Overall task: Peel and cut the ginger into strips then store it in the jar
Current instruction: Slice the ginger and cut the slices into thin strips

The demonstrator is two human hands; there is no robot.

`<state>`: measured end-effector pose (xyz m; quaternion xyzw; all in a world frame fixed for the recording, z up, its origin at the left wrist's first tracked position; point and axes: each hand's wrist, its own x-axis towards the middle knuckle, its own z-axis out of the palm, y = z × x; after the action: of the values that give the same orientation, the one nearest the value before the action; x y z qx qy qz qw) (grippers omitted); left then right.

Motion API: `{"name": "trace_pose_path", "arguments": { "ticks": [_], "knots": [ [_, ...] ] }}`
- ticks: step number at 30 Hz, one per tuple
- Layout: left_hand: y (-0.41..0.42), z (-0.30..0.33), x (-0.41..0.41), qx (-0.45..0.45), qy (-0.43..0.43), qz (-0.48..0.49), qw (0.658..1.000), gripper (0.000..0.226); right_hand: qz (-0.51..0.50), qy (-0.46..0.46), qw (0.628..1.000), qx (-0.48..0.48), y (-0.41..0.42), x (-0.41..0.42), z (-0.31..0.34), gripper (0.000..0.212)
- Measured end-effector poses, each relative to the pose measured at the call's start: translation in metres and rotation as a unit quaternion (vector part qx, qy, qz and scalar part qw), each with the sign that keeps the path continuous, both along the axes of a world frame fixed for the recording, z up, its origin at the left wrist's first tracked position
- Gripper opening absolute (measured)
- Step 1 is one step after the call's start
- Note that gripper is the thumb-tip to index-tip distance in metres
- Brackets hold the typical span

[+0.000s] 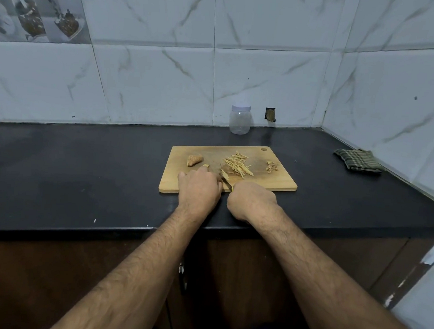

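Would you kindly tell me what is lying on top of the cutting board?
On the cutting board lie a pile of ginger strips, an unpeeled ginger piece and peel scraps. The left hand covers whatever is being cut; the knife barely shows.

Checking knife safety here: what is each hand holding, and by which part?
The right hand grips a small knife by its handle, hidden in the fist. The left hand holds down a ginger piece, mostly hidden under its fingers.
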<state>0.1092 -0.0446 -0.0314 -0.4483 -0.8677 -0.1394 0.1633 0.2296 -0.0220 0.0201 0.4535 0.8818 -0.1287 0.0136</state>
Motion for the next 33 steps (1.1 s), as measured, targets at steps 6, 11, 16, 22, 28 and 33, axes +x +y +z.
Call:
{"name": "trace_pose_path", "arguments": {
  "ticks": [6,11,16,22,28,33],
  "knots": [
    [0.001,-0.001,0.0,-0.003,0.002,0.0,1.0,0.034,0.002,-0.004,1.0,-0.017,-0.004,0.015,-0.002,0.029],
    [0.001,-0.004,-0.001,0.01,-0.007,0.005,1.0,0.034,-0.011,-0.014,1.0,-0.003,-0.006,0.02,-0.004,0.028],
    [0.001,-0.004,0.0,0.017,-0.014,0.002,1.0,0.035,-0.012,-0.005,1.0,0.018,-0.002,0.013,-0.004,0.03],
    [-0.001,-0.004,-0.003,0.063,-0.048,0.025,0.997,0.03,-0.008,0.019,0.999,0.032,-0.001,0.011,-0.004,0.028],
    [0.0,-0.005,-0.004,0.076,-0.059,0.034,0.995,0.029,0.005,0.007,0.999,0.037,0.003,0.011,-0.005,0.031],
    [0.0,-0.005,-0.003,0.073,-0.066,0.033,0.995,0.029,-0.02,0.007,0.998,0.058,0.022,0.006,-0.002,0.028]
  ]
}}
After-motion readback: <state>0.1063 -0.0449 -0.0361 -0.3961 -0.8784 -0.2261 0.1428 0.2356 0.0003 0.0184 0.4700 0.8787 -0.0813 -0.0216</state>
